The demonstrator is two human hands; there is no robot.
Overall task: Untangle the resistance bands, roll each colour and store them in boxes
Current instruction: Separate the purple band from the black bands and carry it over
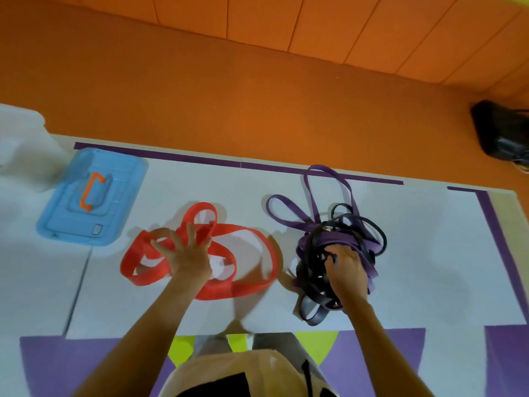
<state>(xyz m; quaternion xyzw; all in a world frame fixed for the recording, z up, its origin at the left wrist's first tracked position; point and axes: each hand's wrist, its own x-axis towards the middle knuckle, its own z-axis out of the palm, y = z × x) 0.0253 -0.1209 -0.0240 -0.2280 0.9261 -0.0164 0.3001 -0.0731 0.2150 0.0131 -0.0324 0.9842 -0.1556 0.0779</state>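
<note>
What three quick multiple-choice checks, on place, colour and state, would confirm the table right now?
1. The blue box lies: A) left of the red band B) at the far right C) at the near edge.
2. The left hand touches a band coloured: A) red B) purple C) black.
3. The purple and black bands are: A) rolled B) boxed C) tangled.
Answers: 1 A, it sits far left; 2 A, fingers spread on red; 3 C, one knotted heap under the right hand.

Black bag (perhaps) lies on orange floor.
</note>
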